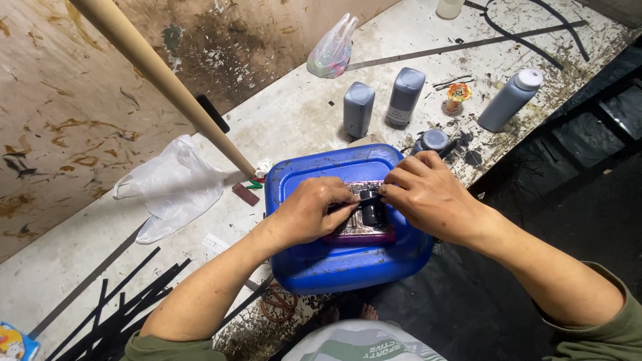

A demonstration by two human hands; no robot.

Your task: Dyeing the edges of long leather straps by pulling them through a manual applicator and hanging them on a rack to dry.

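Small black cylinder (372,207) upright atop blue container (321,264)

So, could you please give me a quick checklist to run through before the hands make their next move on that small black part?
1. Both hands on the part: ok. The left hand and right hand pinch the small black cylinder from either side.
2. Part supported: ok. It sits over a dark block on the blue plastic container.
3. Container steady on the bench: cannot tell; its near edge hangs past the bench edge.
4. Grey bottles away from the hands: ok; they stand upright behind the container.
5. Wooden pole out of the way: ok; it leans left of the hands.
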